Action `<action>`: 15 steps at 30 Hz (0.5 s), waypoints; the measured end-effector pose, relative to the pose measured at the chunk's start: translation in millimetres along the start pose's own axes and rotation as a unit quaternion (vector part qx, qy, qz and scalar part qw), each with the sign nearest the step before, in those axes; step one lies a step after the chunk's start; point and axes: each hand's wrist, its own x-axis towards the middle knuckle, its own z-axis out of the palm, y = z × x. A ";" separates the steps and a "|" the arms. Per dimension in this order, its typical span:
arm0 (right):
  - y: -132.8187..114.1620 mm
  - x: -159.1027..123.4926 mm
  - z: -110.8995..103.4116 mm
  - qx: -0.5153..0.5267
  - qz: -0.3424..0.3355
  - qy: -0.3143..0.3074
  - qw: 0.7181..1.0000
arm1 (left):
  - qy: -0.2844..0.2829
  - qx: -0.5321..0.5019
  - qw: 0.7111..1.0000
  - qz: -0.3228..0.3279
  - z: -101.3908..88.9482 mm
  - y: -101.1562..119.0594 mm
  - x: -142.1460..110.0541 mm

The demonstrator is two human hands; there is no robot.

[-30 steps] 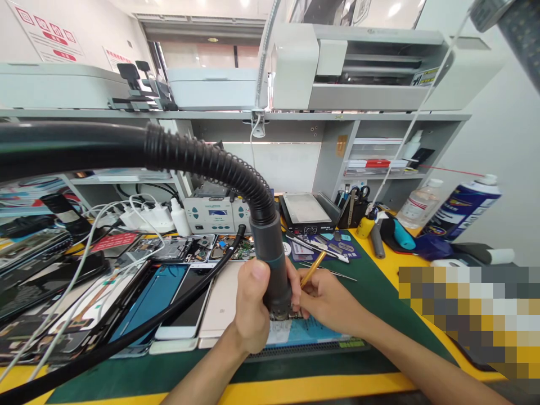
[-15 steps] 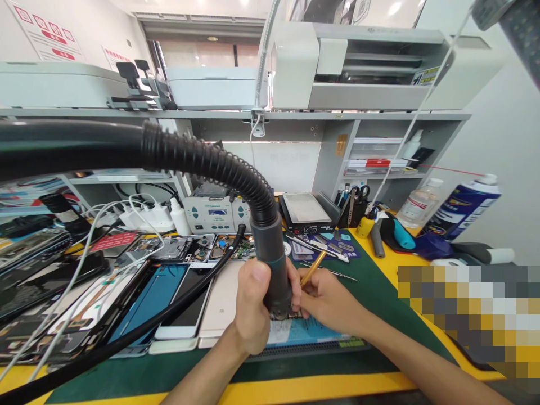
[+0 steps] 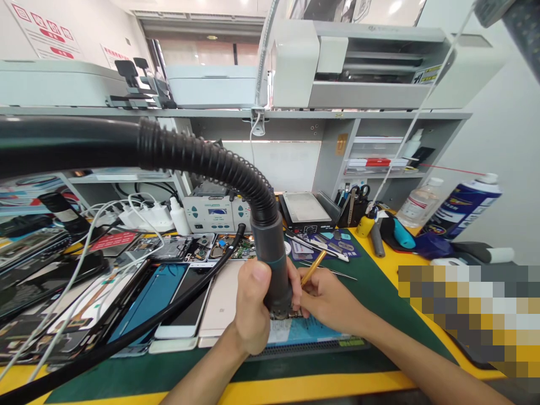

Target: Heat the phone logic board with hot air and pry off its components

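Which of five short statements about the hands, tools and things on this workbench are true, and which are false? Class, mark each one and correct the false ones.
1) The left hand grips a dark cylindrical handle. True.
2) The right hand is empty. False: it holds a slim gold-coloured tool.
3) A black hose passes over a white-framed phone. True.
4) The mat beneath the hands is bright red. False: it is dark green.
5) A clear bottle with a white cap is beside a blue spray can. True.
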 end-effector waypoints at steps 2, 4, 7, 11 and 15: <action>-0.3 0.0 0.3 0.001 0.000 0.000 1.000 | 0.001 0.003 1.000 -0.001 0.0 -0.1 0.2; -0.6 -0.2 0.7 0.001 0.000 0.001 1.000 | 0.005 0.011 1.000 0.001 0.2 -0.1 0.4; -1.1 -0.6 0.6 -0.001 0.000 0.003 1.000 | 0.007 0.019 1.000 0.003 0.8 0.3 0.5; -2.6 -1.2 0.1 -0.006 0.003 0.002 1.000 | 0.000 0.018 1.000 -0.001 1.6 0.9 -0.3; -3.5 -1.7 0.2 -0.007 0.007 0.005 1.000 | -0.001 0.010 1.000 0.002 1.5 0.6 -1.0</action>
